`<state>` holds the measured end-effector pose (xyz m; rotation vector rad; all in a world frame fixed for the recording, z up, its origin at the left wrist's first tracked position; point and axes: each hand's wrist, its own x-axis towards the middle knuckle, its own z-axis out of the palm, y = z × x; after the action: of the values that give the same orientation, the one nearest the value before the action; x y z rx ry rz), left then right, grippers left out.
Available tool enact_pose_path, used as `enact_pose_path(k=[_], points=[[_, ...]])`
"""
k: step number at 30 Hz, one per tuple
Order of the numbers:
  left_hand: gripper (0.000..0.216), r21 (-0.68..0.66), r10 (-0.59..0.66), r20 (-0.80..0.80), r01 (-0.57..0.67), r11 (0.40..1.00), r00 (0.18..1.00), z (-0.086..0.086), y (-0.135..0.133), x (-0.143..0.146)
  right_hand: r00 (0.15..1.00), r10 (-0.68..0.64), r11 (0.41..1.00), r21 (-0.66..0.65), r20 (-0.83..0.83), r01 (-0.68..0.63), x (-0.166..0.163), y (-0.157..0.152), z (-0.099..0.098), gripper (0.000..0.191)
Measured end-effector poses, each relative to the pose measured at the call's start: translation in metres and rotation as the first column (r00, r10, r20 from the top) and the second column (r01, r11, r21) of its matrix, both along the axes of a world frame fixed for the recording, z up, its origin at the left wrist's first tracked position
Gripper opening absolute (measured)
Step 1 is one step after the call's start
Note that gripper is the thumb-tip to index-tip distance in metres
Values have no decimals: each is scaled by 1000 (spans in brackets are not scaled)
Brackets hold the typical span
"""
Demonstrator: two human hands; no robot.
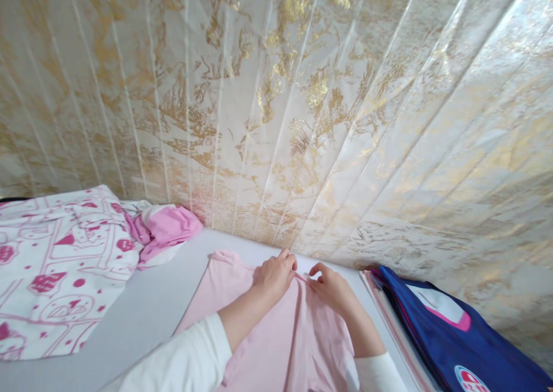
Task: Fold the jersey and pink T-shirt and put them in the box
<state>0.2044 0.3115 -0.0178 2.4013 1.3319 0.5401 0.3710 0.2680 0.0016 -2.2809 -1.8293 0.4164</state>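
Near the far edge of the grey surface (pixel 142 305), seen from the head camera, a pink garment (pixel 294 334) lies spread flat, its top edge close to the foot of the gold-marbled wall panels (pixel 302 92). Both hands rest on that top edge, close together. The left hand (pixel 274 277) has its fingers curled down and closed on the fabric. The right hand (pixel 332 288), just beside it, pinches the same edge between thumb and bent fingers. White sleeves cover both forearms, which lie over the garment.

To the left, a white cloth with a pink print (pixel 56 271) lies spread over the surface, and a crumpled pink piece (pixel 166 228) sits against its far corner, near the wall. To the right, well clear of the hands, a navy garment (pixel 449 334) with pink and white trim tops a stack of folded clothes.
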Motion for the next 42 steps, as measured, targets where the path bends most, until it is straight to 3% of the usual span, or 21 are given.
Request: enact_pose_path(k=[11,16,21,27,34,36,38,40,42], points=[[27,5,-198,1,198,980,980,0,-5,-1,999,-10,999,29,-44,11,1,-3,8,21],[38,-3,-168,-29,168,986,985,-1,-5,3,1000,2,1000,16,-6,-2,-2,-2,10,22],[19,-22,-132,-49,131,991,990,3,-4,9,1000,22,999,-26,13,-22,-4,-1,9,19],[20,-62,-72,0,72,995,997,3,-2,10,1000,13,997,-81,6,-13,-4,-3,9,16],[14,-180,-48,151,75,981,987,1,2,9,976,19,998,-50,-217,-31,-10,-11,29,30],[16,-248,-47,197,97,964,979,5,11,6,893,31,995,-71,-449,-70,-14,-14,35,40],[21,-339,-43,222,118,933,974,11,22,-1,693,21,990,-84,-720,-117,-16,-16,37,46],[32,-428,-35,222,130,895,974,18,30,-14,503,14,987,-67,-864,-143,-14,-15,36,46],[43,-478,-25,202,121,870,979,24,30,-29,490,50,989,-26,-870,-146,-10,-11,31,42]])
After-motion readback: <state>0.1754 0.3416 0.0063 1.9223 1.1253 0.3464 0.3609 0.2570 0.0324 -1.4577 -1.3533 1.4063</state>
